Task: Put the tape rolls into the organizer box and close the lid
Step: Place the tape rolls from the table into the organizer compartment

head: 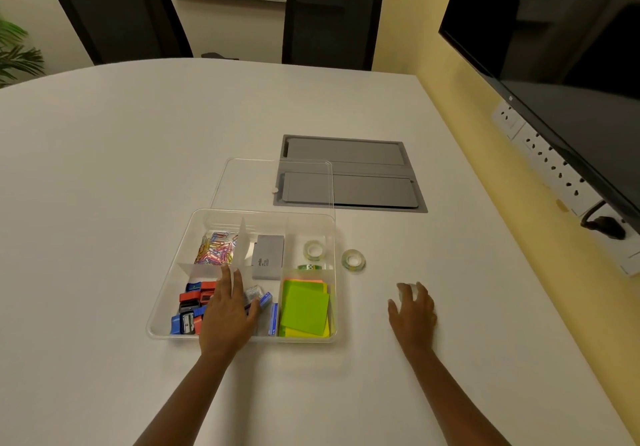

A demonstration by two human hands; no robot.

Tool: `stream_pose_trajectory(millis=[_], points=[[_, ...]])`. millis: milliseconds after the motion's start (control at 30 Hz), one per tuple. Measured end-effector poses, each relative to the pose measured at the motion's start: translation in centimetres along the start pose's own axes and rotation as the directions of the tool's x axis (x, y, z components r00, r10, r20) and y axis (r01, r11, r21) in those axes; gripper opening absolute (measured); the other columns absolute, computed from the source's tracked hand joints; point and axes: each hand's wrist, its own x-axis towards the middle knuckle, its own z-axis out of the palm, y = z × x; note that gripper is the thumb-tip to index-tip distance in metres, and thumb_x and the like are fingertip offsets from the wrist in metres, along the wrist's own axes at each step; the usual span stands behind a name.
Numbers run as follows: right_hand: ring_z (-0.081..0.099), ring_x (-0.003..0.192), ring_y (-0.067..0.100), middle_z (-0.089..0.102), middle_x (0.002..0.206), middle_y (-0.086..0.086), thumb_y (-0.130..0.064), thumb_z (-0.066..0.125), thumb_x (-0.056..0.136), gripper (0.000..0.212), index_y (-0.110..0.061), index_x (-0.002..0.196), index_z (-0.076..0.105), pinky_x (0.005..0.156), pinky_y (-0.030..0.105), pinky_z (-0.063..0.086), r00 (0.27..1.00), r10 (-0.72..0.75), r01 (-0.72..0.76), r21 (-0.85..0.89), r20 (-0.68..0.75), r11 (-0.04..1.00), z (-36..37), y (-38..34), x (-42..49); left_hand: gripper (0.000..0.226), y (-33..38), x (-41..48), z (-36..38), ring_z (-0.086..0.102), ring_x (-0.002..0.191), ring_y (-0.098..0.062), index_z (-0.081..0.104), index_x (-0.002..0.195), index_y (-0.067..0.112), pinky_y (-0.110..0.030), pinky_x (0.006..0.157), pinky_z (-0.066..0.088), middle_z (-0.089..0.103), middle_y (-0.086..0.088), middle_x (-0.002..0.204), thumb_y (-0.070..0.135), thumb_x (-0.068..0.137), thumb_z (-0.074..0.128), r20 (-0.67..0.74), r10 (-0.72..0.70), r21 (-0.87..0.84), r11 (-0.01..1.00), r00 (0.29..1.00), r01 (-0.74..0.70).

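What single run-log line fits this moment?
right hand: on clear tape roll | left hand: over clear plastic organizer box | second clear roll: on table | lid: open

White table [138, 168] w/ grey cable hatch [349, 172], black chairs [330, 20], wall monitor [561, 47].

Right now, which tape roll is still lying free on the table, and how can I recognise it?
Find the clear organizer box on the white table. Just outside its right wall lies a clear tape roll, flat and untouched. The others sit inside the box or under the right hand.
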Motion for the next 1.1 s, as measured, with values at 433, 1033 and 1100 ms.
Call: stream_pose_trajectory(millis=[433, 1033, 1100], points=[[0.048, 0.114, 0.033, 0.054, 0.127, 0.015, -0.008, 0.059, 0.087, 0.034, -0.009, 0.120, 0.058, 0.095, 0.038, 0.044, 0.943, -0.333, 0.317, 0.389, -0.028, 0.865, -1.6, -9.9, 0.3, 0.072, 0.1, -0.2, -0.2, 0.010, 0.144, -0.029, 0.000, 0.143, 0.009, -0.042, 0.116, 0.022, -0.001, -0.013, 0.157, 0.039, 0.092, 0.041, -0.003, -0.007, 0.008, 1.000, 1.000, 0.007], [0.037, 0.135, 0.025, 0.039, 0.147, 0.011, -0.013, 0.042, 0.097, 0.034, -0.005, 0.129, 0.049, 0.110, 0.036, 0.037, 0.919, -0.367, 0.349, 0.133, 0.144, 0.928, 0.6, -7.2, 3.8, 0.072, 0.0, -0.1, 0.1, 0.004, 0.145, -0.026, -0.004, 0.143, 0.011, -0.041, 0.118, 0.013, -0.002, -0.012, 0.157, 0.040, 0.093, 0.038, -0.034, -0.008, -0.012, 1.000, 0.999, 0.008], [0.033, 0.137, 0.024, 0.030, 0.151, 0.010, -0.019, 0.047, 0.095, 0.040, -0.010, 0.134, 0.043, 0.110, 0.036, 0.036, 0.903, -0.361, 0.365, 0.031, 0.232, 0.931, 1.0, -5.9, 3.8, 0.072, 0.0, -0.1, 0.2, 0.004, 0.145, -0.026, -0.006, 0.143, 0.011, -0.041, 0.118, 0.013, -0.003, -0.012, 0.157, 0.043, 0.092, 0.034, -0.031, -0.006, -0.007, 1.000, 1.000, 0.005]])
